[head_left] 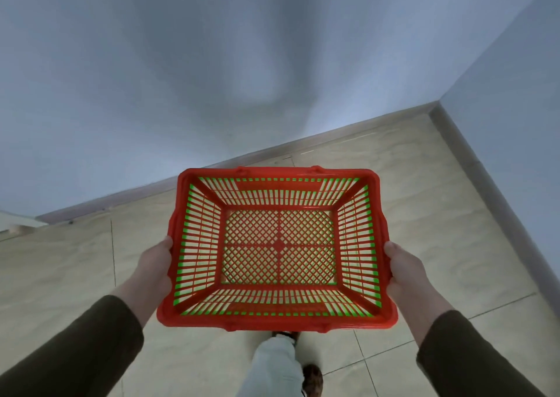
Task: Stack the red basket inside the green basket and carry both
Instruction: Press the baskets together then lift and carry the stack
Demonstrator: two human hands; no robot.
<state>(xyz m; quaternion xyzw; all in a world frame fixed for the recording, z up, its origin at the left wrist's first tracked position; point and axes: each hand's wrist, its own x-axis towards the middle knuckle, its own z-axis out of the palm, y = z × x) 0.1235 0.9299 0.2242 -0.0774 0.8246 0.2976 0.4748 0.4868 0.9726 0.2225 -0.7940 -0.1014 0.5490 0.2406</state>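
The red basket (277, 322) sits nested inside the green basket (185, 214), whose green slats show only through the red one's slotted walls and lattice floor. The stacked pair is held level in the air above the tiled floor, in the middle of the view. My left hand (156, 264) grips the left rim of the stack, thumb on top. On the opposite rim my right hand (404, 271) grips the same way. Both forearms wear dark sleeves.
A pale wall (212, 63) stands close ahead and a second wall (521, 93) closes the corner on the right, both with a grey baseboard (333, 137). Beige floor tiles (60, 269) lie below. My leg and shoes (281, 363) show under the baskets.
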